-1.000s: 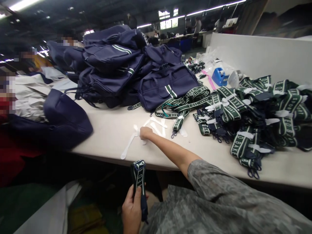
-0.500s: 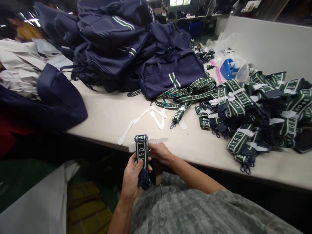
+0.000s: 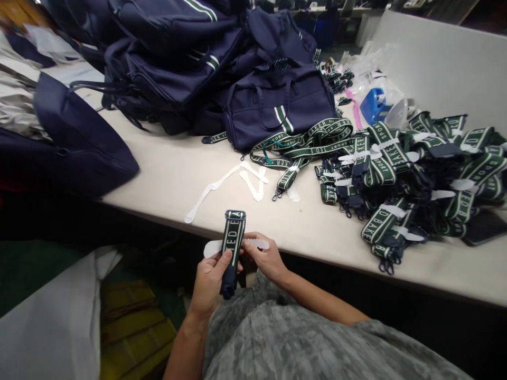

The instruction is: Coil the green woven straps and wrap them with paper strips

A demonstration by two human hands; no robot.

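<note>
A folded green and white lettered strap (image 3: 234,232) stands upright just off the table's front edge, its lower part gripped by my left hand (image 3: 208,277). Behind the strap runs a white strip (image 3: 213,248), which sticks out on both sides. My right hand (image 3: 266,257) pinches the strip's right part between thumb and fingers. More white strips (image 3: 206,199) lie on the table beyond my hands. A long loose strap (image 3: 312,150) and a pile of folded straps with white bands (image 3: 386,158) lie to the right.
Navy bags (image 3: 281,105) are heaped at the back of the pale table (image 3: 158,179). Another navy bag (image 3: 87,137) lies at the left edge. A blue tape dispenser (image 3: 373,107) is near the white partition (image 3: 447,63). A dark flat object (image 3: 485,228) sits at the right.
The strap and both hands have shifted slightly, and the strap leans a little right. My right hand now pinches the strip nearer its right end. The camera view has tilted down.
</note>
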